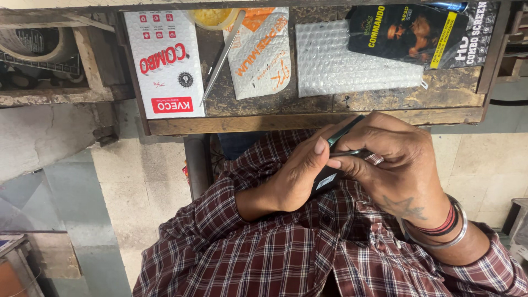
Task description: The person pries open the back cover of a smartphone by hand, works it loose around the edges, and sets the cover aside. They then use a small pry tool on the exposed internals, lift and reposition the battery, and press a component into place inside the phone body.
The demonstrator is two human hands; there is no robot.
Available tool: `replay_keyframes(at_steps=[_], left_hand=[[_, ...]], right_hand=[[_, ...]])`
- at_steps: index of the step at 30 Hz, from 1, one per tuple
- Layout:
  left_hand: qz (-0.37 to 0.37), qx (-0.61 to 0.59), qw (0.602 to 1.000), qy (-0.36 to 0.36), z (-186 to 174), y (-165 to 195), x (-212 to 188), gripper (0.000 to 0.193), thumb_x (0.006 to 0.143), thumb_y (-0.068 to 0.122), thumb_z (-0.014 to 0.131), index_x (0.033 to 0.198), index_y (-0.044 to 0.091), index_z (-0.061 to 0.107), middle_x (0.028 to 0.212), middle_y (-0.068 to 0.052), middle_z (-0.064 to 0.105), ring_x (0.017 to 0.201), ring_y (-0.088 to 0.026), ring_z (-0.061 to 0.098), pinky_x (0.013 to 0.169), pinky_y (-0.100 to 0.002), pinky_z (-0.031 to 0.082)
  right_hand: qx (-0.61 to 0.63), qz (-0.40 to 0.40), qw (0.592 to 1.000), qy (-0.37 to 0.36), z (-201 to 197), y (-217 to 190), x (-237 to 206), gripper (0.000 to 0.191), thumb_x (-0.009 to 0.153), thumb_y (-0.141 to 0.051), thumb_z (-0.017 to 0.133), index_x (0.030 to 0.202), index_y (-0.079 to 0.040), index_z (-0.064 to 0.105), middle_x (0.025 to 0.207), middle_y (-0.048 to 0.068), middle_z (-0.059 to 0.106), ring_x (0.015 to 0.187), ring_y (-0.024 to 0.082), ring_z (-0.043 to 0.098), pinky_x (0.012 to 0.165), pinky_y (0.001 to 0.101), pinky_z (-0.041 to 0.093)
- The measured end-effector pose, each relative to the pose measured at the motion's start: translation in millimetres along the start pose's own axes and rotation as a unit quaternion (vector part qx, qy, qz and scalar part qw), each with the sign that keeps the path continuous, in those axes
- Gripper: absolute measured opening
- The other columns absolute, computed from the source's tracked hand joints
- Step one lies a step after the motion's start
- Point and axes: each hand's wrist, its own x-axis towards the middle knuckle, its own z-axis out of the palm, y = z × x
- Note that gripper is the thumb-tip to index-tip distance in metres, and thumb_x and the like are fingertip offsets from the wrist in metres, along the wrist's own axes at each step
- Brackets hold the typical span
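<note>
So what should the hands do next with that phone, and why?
Probably lay the phone on the wooden bench: both the left hand and right hand clutch it over the lap, with nothing underneath to steady it.

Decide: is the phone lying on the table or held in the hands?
Held. The left hand and right hand clasp the phone between them, clear of the table.
</note>
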Motion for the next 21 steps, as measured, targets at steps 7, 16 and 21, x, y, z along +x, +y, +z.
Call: replay_keyframes(at_steps=[7,16,21], left_hand=[[-0.003,-0.006,1.000,-0.003,-2,-9,-3,0.074,0.117,0.054,0.025,0.165,-0.002,0.028,0.158,-0.018,0.044,0.151,-0.025,0.042,0.132,-0.041,0.034],[-0.002,-0.011,1.000,0.003,-7,-28,-10,0.073,0.117,0.052,0.026,0.164,-0.003,0.029,0.160,-0.018,0.045,0.151,-0.024,0.044,0.131,-0.040,0.035],[0.014,0.014,1.000,0.006,-7,-26,-10,0.072,0.118,0.052,0.025,0.164,-0.003,0.030,0.156,-0.019,0.046,0.147,-0.023,0.045,0.131,-0.039,0.036]], right_hand=[[0.021,0.008,1.000,-0.007,4,9,-5,0.019,0.080,-0.007,0.085,0.095,-0.004,0.075,0.092,0.004,0.070,0.084,0.014,0.071,0.071,0.0259,0.057],[0.039,0.000,0.999,-0.017,12,25,-12,0.018,0.080,-0.007,0.084,0.096,-0.004,0.075,0.095,0.003,0.070,0.088,0.015,0.073,0.074,0.0262,0.059],[0.053,-0.001,0.998,-0.016,14,27,-13,0.017,0.081,-0.007,0.083,0.096,-0.005,0.074,0.095,0.003,0.070,0.089,0.015,0.073,0.075,0.0266,0.060]])
